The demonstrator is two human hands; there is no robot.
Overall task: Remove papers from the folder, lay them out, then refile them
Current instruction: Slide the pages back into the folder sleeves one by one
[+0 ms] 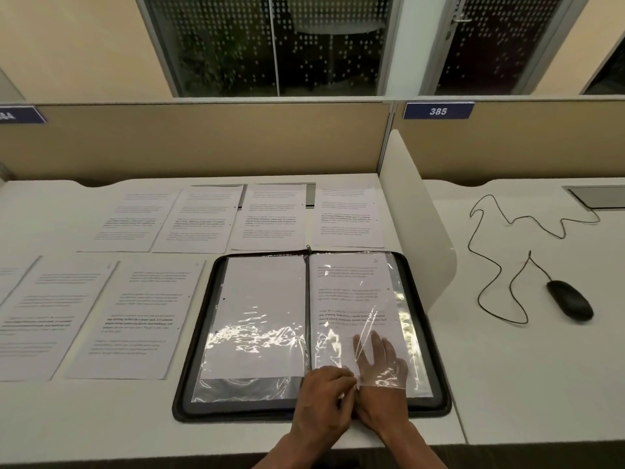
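A black zip folder point(189, 360) lies open near the desk's front edge, with clear plastic sleeves on both sides. The left sleeve point(257, 319) holds a sheet showing its blank back. The right sleeve point(355, 292) holds a printed sheet. My right hand point(380, 367) is slid inside the right sleeve from its bottom opening, fingers straight and flat on the sheet, seen through the plastic. My left hand point(324, 390) pinches the sleeve's bottom edge beside the spine. Several printed papers point(135, 319) lie in two rows on the desk to the left of and behind the folder.
A white divider panel point(416, 211) stands just right of the folder. Beyond it a black mouse point(570, 299) with a looping cable point(490, 262) lies on the neighbouring desk. A beige partition point(203, 140) closes the desk's back.
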